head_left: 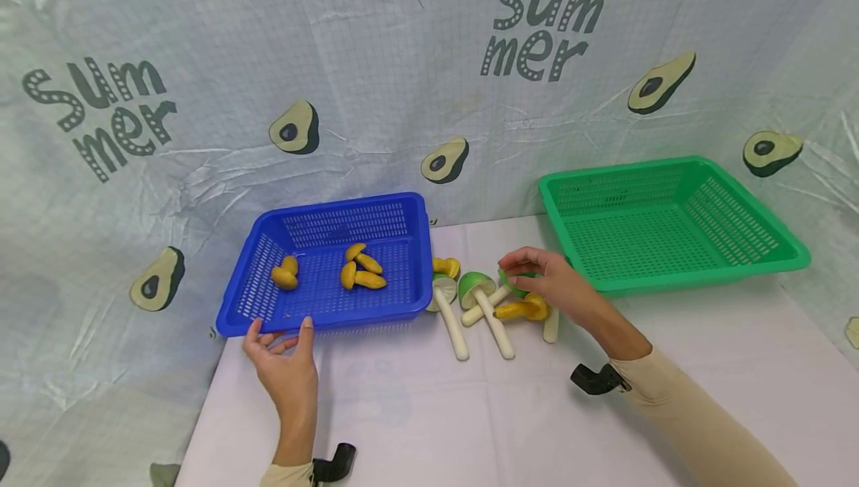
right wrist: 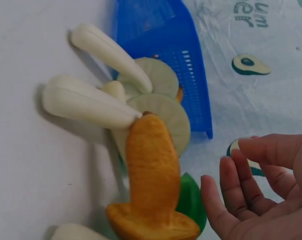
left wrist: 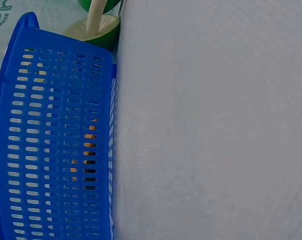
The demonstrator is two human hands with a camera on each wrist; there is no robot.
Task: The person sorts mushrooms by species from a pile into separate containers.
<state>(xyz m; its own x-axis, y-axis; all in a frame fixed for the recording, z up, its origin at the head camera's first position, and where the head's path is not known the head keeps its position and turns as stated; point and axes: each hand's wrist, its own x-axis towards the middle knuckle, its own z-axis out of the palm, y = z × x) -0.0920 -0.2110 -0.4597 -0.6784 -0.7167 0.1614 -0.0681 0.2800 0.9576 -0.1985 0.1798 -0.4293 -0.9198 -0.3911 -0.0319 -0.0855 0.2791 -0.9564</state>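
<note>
My left hand (head_left: 288, 368) holds the front rim of a blue basket (head_left: 322, 321), thumb and a finger over the edge. Inside the basket lie three yellow toy mushrooms (head_left: 285, 278). My right hand (head_left: 546, 278) is over a pile of toy mushrooms between the baskets, its fingers loosely bent with nothing between them in the right wrist view. Beneath it are a green mushroom cap (right wrist: 190, 200) and a yellow mushroom (right wrist: 153, 170). Several green-capped mushrooms (head_left: 478, 286) with white stems lie there, and another yellow mushroom (head_left: 446, 266) sits against the blue basket.
An empty green basket (head_left: 671, 283) stands at the back right. Behind everything hangs a pale cloth (head_left: 376, 62) printed with avocados and lettering. White cloth (head_left: 429, 427) covers the table.
</note>
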